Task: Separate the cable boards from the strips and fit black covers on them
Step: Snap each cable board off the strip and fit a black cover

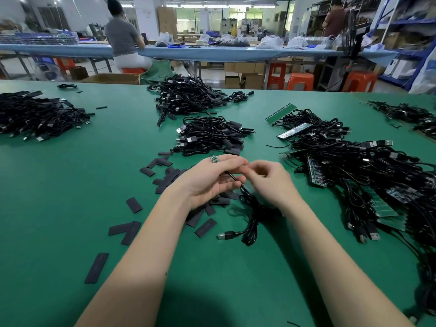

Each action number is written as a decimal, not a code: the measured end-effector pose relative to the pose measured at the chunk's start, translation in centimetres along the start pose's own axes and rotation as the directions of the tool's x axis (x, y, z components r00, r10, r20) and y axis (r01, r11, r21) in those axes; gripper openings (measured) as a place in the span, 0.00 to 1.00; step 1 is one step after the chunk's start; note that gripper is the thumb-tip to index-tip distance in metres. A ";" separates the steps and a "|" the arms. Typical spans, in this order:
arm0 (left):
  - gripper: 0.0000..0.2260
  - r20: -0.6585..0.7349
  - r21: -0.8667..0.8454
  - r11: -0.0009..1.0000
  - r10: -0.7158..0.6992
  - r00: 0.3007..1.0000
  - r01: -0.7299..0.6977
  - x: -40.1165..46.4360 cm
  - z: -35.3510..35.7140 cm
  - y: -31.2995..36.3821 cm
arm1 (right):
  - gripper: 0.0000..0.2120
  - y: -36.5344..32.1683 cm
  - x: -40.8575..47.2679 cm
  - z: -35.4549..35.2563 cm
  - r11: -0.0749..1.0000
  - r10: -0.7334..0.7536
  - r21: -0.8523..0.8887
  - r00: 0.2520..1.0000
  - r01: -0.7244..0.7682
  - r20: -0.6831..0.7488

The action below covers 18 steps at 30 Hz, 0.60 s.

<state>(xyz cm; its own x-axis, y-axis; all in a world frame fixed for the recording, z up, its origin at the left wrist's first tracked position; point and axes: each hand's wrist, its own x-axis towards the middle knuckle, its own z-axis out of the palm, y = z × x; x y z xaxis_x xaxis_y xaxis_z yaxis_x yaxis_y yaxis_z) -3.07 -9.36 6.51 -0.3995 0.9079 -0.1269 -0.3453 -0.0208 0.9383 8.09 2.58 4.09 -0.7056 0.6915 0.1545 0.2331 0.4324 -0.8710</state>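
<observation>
My left hand (212, 180) and my right hand (269, 180) meet over the middle of the green table (70, 185). The left hand grips a small green cable board (214, 158), whose end sticks out above its fingers. The board's black cable (250, 215) hangs down between both hands and ends in a USB plug (224, 236) on the table. The right hand's curled fingers pinch something at the cable beside the left fingertips; what it is stays hidden. Flat black covers (165, 178) lie scattered under and left of my hands. Strips of green boards with cables (342, 166) are heaped at the right.
A heap of covered cables (212, 135) lies just beyond my hands, a bigger one (188, 95) behind it and another (35, 116) at far left. More cables (405, 114) sit at far right. A seated person (125, 43) works at the blue bench behind.
</observation>
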 end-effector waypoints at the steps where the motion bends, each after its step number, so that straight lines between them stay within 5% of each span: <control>1: 0.04 0.008 -0.019 1.000 -0.004 1.000 0.004 -0.1 -0.1 0.0 | 0.03 0.4 -0.1 0.3 0.985 -0.054 -0.159 0.997 0.062 0.050; 7: 0.03 0.088 -0.176 0.983 -0.029 0.996 0.044 -0.7 -0.7 0.2 | 0.16 1.1 0.1 0.1 0.932 -0.057 -0.336 0.970 0.136 0.234; 10: 0.05 0.108 -0.231 0.972 -0.018 0.994 0.043 -0.6 -0.6 0.0 | 0.10 1.2 0.3 -0.1 0.885 -0.007 -0.453 0.976 0.107 0.217; 13: 0.07 0.094 -0.263 0.964 -0.010 0.996 0.034 -0.1 -0.4 -0.5 | 0.15 1.0 0.3 -0.1 0.843 0.034 -0.535 0.988 0.053 0.151; 18: 0.06 0.023 -0.192 0.981 0.034 0.999 -0.029 0.5 -0.3 -1.0 | 0.09 1.0 0.0 0.2 0.899 0.042 -0.437 0.987 0.030 0.152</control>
<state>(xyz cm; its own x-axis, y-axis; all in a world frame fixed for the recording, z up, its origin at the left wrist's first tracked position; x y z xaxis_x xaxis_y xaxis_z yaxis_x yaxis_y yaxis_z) -3.16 -9.04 5.46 -0.3913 0.9160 -0.0880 -0.4900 -0.1265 0.8625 8.18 2.88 3.16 -0.7890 0.6127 0.0453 0.4811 0.6621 -0.5746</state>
